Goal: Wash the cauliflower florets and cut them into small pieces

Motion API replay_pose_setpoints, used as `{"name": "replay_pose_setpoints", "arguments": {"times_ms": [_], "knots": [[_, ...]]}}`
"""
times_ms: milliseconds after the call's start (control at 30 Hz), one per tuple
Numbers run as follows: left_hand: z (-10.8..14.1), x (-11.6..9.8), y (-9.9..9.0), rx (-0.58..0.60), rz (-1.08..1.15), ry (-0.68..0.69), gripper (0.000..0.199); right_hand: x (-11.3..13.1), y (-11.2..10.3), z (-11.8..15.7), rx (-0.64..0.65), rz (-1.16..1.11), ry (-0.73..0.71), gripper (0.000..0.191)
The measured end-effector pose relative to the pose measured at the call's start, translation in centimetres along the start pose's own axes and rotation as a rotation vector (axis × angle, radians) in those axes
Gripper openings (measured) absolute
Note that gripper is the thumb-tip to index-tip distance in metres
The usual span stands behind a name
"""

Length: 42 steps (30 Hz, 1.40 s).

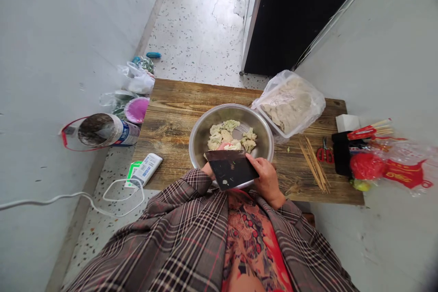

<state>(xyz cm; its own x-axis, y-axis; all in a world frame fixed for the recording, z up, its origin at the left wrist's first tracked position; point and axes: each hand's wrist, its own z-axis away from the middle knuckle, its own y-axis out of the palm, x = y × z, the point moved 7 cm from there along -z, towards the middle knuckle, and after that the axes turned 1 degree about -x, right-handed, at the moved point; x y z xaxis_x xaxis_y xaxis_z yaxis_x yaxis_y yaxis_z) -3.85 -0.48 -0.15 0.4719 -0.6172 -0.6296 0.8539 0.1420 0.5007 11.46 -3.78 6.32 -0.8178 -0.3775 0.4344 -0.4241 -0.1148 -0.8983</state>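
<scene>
Over the metal basin [266, 133]: I'm looking down at cauliflower pieces [215, 140] lying inside, most of them clustering on the left, two sitting together on the right.
Surface [171, 123]: brown wood, carrying the basin around its middle, close to the plaid sleeves.
Right hand [266, 177]: clamping onto the cleaver [232, 169] at its right end, thumb resting by the blade corner.
Cleaver: dark blade lying across my view of the basin's near side, covering part of the rim.
Left hand [207, 171]: mostly hiding behind the blade; fingers are just showing beside a cauliflower piece. I'm not able to tell whether they're closing on it.
Tub [285, 135]: sitting just beyond the basin to the right, holding something pale under a clear bag [316, 100].
Skewers [315, 164]: lying loose right of the basin.
Scissors [321, 155]: lying beside the skewers, red handles toward me.
White device [148, 168]: resting at the surface's left edge, a white cable [92, 200] looping near it.
Pail [128, 133]: standing on the floor, left of the surface.
</scene>
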Motion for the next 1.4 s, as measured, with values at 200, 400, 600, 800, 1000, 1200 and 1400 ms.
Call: {"name": "replay_pose_setpoints", "arguments": {"times_ms": [200, 400, 600, 800, 1000, 1200, 1400], "knots": [[1.2, -0.2, 1.6, 0.074, -0.065, -0.011, 0.044, -3.8, 1.2, 1.2, 0.021, -0.061, 0.126, 0.054], [1.1, -0.4, 0.7, 0.097, -0.266, 0.019, 0.050, -7.1, 0.3, 1.7, -0.104, -0.299, 0.385, 0.035], [-1.1, -1.8, -1.7, 0.079, -0.697, 0.255, 0.057, -7.6, 0.1, 1.2, -0.182, -0.465, 0.589, 0.045], [-3.5, -0.7, -1.9, 0.167, -1.289, 0.445, 0.057, -10.1, 0.1, 3.5, -0.278, -0.513, 0.774, 0.046], [-6.4, 2.1, 3.3, 0.298, -1.515, 0.507, 0.038, -10.7, 0.6, 4.8, -0.332, -0.602, 0.876, 0.046], [-10.6, 3.7, 6.6, 0.261, -1.439, 0.543, 0.041, -10.1, 0.1, 5.4, -0.310, -0.561, 0.858, 0.048], [-12.9, 5.5, 6.5, 0.197, -1.167, 0.370, 0.012, -10.0, 0.4, 6.1, -0.295, -0.565, 0.857, 0.051]]}}
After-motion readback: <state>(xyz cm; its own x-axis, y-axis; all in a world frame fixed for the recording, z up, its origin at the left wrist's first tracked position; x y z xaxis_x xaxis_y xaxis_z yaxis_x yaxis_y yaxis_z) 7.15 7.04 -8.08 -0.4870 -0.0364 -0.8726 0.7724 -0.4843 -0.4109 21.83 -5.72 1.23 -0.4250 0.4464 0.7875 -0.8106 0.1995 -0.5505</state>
